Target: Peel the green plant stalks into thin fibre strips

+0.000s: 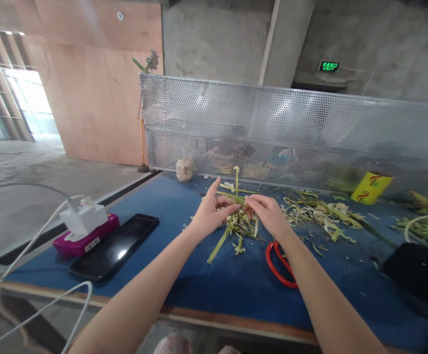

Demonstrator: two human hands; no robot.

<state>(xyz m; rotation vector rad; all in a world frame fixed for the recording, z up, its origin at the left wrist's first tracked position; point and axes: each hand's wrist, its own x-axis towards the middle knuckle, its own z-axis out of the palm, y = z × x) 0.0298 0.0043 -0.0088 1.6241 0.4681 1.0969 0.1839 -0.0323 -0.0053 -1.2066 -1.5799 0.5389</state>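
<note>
Over the middle of the blue table, my left hand (pixel 214 210) and my right hand (pixel 268 215) are close together. Between them is a pale green plant strip (pixel 237 184), one end of which stands up above the fingers. My right hand pinches it between thumb and fingers. My left hand has its fingers curled around the same strip, with one finger raised. A longer flat green strip (pixel 219 244) hangs down below the left hand. Loose plant scraps (pixel 240 244) lie beneath both hands. Partly covered by my right forearm are red-handled scissors (pixel 272 263); their blades are hidden.
More plant scraps (pixel 331 216) spread to the right, near a yellow roll (pixel 371 188). A black phone (pixel 116 248) and a magenta power strip (pixel 99 236) with cables lie left. Behind the table (pixel 214 290) stands a perforated metal panel (pixel 206 113). A dark object (pixel 418 273) sits at far right.
</note>
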